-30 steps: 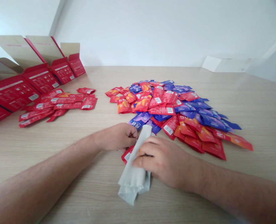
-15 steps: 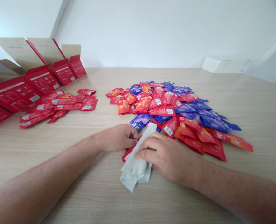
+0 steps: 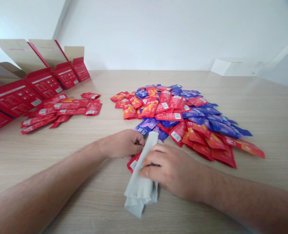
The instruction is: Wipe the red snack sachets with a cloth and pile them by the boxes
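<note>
My right hand (image 3: 168, 169) grips a folded white cloth (image 3: 140, 182), fingers curled round its right side. Under the cloth lies a red sachet (image 3: 133, 162), partly covered, its barcode corner sticking out on the left. My left hand (image 3: 125, 143) is closed at the sachet's upper left edge, with thumb and finger pressed together there. A blue-purple sachet (image 3: 146, 126) lies just beyond both hands, at the near edge of a heap of red and blue sachets (image 3: 168, 105).
Red cardboard boxes with raised flaps (image 3: 43, 83) stand in a row at the left. Before them is a smaller pile of red sachets (image 3: 68, 105). A white box (image 3: 233, 67) sits at the back right of the wooden table (image 3: 97, 201), against the wall.
My right hand has drawn the cloth a little toward me, baring more of the red sachet and the blue one beyond it. My left hand has stayed put.
</note>
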### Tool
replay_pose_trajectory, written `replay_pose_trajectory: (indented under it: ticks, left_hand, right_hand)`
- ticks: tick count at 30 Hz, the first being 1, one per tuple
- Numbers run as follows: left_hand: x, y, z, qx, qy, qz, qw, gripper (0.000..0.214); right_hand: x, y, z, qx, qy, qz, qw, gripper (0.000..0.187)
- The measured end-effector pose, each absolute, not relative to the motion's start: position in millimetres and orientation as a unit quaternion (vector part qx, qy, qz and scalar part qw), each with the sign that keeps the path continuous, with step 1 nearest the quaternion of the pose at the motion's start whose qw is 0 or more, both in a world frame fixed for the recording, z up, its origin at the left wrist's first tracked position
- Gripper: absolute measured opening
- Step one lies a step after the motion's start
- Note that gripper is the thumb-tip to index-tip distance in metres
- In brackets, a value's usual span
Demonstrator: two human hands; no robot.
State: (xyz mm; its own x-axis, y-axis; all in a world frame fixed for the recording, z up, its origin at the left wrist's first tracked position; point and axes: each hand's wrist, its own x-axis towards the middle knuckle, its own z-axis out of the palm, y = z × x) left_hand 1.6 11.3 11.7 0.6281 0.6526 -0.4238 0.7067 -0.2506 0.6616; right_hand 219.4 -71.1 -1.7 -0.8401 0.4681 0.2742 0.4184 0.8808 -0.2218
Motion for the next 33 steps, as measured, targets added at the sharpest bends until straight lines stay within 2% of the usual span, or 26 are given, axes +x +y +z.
replay_pose_trajectory:
  ticks: [6, 12, 17, 23, 28, 33]
  left_hand:
    - [1.8, 9.6, 10.2, 0.787, 0.441, -0.038, 0.431, 0.011]
    - [1.0, 11.4, 9.0, 0.795, 0.419, -0.035, 0.438, 0.012]
    - [2.0, 8.9, 9.6, 0.787, 0.44, -0.035, 0.432, 0.01]
    - [2.0, 10.1, 10.0, 0.789, 0.438, -0.033, 0.43, 0.012]
    - [1.9, 8.6, 7.2, 0.781, 0.439, -0.034, 0.444, 0.011]
    - [1.3, 11.4, 8.2, 0.796, 0.419, -0.032, 0.435, 0.011]
  right_hand:
    - [222.1, -71.3, -3.9, -0.291, -0.939, 0.069, 0.167, 0.024]
    - [219.9, -71.9, -5.1, -0.227, -0.956, 0.077, 0.171, 0.021]
    - [220.6, -72.7, -2.0, -0.299, -0.937, 0.078, 0.161, 0.025]
    - [219.9, -72.2, -2.7, -0.236, -0.954, 0.079, 0.168, 0.022]
    - [221.0, -72.4, -3.2, -0.306, -0.934, 0.081, 0.168, 0.024]
    - [219.9, -72.1, -3.4, -0.238, -0.952, 0.08, 0.174, 0.022]
